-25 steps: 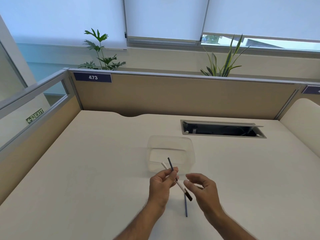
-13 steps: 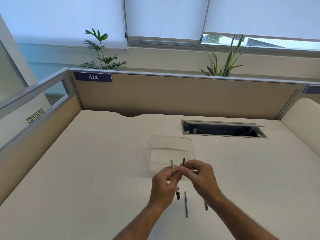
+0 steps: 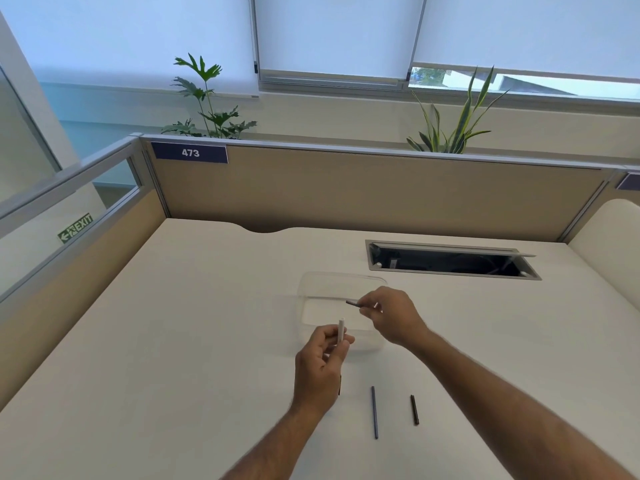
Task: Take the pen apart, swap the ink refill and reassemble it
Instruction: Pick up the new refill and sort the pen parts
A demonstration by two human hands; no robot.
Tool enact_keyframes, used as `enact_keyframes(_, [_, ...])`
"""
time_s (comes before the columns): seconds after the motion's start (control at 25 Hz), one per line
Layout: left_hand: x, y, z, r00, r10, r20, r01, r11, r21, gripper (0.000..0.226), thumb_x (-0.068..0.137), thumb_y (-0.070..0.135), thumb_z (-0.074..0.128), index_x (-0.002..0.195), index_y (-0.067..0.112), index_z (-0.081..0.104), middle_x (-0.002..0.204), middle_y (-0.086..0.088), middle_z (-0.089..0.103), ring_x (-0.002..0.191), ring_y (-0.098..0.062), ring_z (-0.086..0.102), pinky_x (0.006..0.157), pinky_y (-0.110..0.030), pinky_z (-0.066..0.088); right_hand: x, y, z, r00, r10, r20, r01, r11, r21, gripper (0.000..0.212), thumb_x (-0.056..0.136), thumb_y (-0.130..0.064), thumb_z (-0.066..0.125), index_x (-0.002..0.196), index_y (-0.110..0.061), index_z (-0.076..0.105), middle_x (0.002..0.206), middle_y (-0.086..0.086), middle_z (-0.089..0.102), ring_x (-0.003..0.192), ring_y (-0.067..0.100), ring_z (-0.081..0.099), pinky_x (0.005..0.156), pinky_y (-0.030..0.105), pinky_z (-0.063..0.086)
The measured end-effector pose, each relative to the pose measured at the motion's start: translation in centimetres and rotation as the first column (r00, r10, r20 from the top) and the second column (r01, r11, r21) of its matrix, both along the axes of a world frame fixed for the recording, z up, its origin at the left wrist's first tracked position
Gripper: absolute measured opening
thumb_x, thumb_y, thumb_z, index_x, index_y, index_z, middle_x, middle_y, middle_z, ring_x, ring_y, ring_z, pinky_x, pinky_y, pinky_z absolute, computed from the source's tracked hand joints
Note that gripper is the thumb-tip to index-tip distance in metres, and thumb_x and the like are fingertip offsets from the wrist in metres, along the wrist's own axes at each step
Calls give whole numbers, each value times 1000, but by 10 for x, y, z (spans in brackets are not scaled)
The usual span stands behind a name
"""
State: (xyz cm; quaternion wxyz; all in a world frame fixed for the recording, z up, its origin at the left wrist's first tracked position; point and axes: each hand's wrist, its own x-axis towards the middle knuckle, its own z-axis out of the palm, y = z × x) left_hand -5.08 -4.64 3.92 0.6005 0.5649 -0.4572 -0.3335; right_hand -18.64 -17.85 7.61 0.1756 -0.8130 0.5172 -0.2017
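Apart now, right hand carries dark piece over clear container.

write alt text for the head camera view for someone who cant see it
Over a cream desk, the left hand holds a white pen barrel upright while the right hand pinches a short dark pen piece above a clear plastic container. A thin blue refill and another dark piece lie on the desk nearer the person.

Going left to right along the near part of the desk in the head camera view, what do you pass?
Left hand holding the white pen barrel → blue refill lying on the desk → short dark pen piece.
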Motion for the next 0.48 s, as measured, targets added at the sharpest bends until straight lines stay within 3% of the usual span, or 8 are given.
enact_keyframes(0.12, [-1, 0, 0, 999, -11, -36, 11, 1000, -13, 19, 93, 14, 65, 99, 32, 65, 93, 15, 75, 92, -9, 71, 77, -22, 57, 5, -9, 2, 996, -30, -83, 26, 998, -53, 22, 92, -25, 66, 113, -25, 71, 113, -2, 72, 98, 18, 63, 88, 44, 54])
enact_keyframes(0.24, [-2, 1, -2, 999, -13, -42, 13, 1000, -15, 16, 92, 17, 65, 97, 32, 66, 92, 14, 76, 92, -10, 71, 78, -23, 57, 2, -10, 2, 995, -65, -74, 55, 991, -123, 29, 91, -24, 67, 120, -24, 66, 119, -1, 71, 107, 21, 62, 92, 44, 52])
enact_keyframes(0.48, [-1, 1, -4, 999, -11, -38, 11, 1000, 2, 11, 92, 22, 66, 94, 33, 66, 91, 9, 76, 89, -16, 71, 75, -29, 60, -15, 14, -4, 991, -112, 77, 119, 989, -88, 18, 86, -26, 73, 102, -18, 71, 92, -4, 73, 76, 9, 64, 74, 28, 58])
